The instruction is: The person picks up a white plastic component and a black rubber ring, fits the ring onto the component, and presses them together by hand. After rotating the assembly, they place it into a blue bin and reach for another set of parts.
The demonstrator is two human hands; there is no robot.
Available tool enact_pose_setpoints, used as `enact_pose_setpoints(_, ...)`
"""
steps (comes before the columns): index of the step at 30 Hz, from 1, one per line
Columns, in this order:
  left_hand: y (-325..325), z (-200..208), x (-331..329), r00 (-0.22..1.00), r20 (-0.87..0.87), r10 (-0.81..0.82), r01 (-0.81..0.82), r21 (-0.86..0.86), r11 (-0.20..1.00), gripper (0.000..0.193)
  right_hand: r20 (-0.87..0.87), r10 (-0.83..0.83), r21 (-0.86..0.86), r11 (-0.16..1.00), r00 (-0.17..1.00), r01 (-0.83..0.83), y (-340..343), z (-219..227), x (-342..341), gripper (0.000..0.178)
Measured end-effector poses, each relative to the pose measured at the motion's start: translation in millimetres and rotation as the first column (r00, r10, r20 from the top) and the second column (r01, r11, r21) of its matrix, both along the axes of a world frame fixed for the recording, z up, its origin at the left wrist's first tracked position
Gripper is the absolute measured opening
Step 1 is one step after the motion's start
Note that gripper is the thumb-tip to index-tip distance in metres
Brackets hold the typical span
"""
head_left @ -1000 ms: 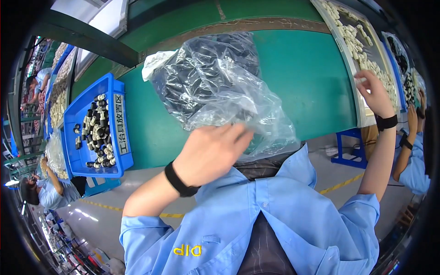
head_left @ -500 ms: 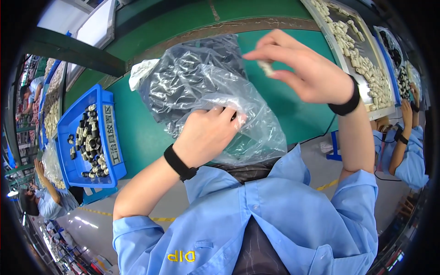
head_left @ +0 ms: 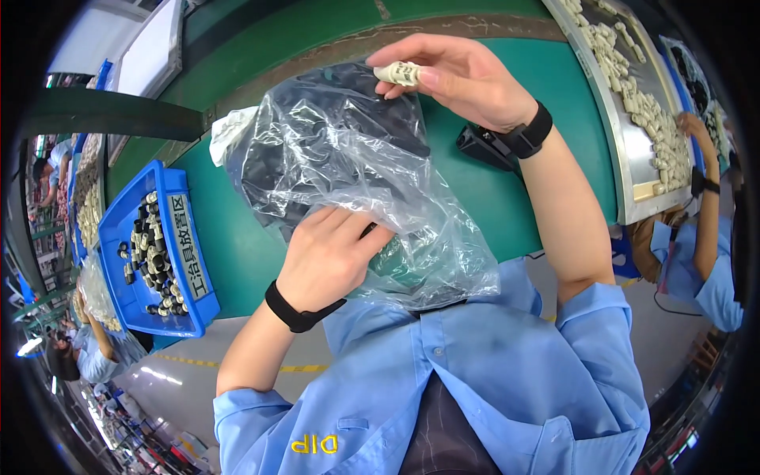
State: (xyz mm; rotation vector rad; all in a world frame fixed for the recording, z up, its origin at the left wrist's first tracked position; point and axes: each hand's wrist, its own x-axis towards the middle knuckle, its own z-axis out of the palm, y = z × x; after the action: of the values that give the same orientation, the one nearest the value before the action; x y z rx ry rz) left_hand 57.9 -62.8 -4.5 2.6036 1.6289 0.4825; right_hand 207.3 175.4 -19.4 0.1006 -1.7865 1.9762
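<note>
My right hand point(head_left: 471, 83) is raised above the far end of a clear plastic bag point(head_left: 348, 150). Between its thumb and fingers it pinches a small cream-coloured tubular part point(head_left: 400, 74) with dark marks on its side. The bag lies crumpled on the green table mat, with dark contents showing through its far half. My left hand point(head_left: 332, 257) is closed at the bag's near part, its fingertips gathered in the loose film. A small dark spot shows between that thumb and forefinger; I cannot tell what it is.
At left stands a blue bin point(head_left: 202, 273) with black and cream parts. A metal-framed tray point(head_left: 606, 134) of cream parts is at right. A black object point(head_left: 484, 146) lies beside my right wrist. White crumpled material point(head_left: 231, 133) touches the bag. Other people sit at both sides.
My right hand has moved left and away from me with the cream part, from the bare mat to over the bag. The left hand has shifted slightly left and nearer to me.
</note>
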Motion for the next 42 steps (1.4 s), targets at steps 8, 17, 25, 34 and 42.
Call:
enact_pose_setpoints(8,2,4,17,0.991,-0.113,0.077,-0.092,-0.131,0.987,0.028,0.077,0.006,0.048,0.999,0.997,-0.01,-7,-1,1,0.041)
enact_pose_setpoints(17,-9,3,23,0.982,-0.017,0.19,-0.191,-0.124,0.974,0.027,-0.021,0.023,0.093,0.995,1.0,-0.021,-15,11,1,0.035)
enact_pose_setpoints(25,-16,7,25,0.954,0.021,0.298,-0.295,-0.098,0.95,0.028,0.104,0.058,-0.163,0.986,0.993,-0.04,-21,13,3,0.036)
enact_pose_setpoints(34,-27,4,25,0.94,0.007,0.342,-0.334,-0.194,0.922,0.025,0.033,0.032,0.028,0.999,0.999,-0.033,-23,11,-1,0.034)
enact_pose_setpoints(42,-39,8,0,0.984,0.119,0.132,-0.104,-0.217,0.971,0.034,0.048,0.075,-0.129,0.989,0.996,-0.068,-25,8,1,0.032)
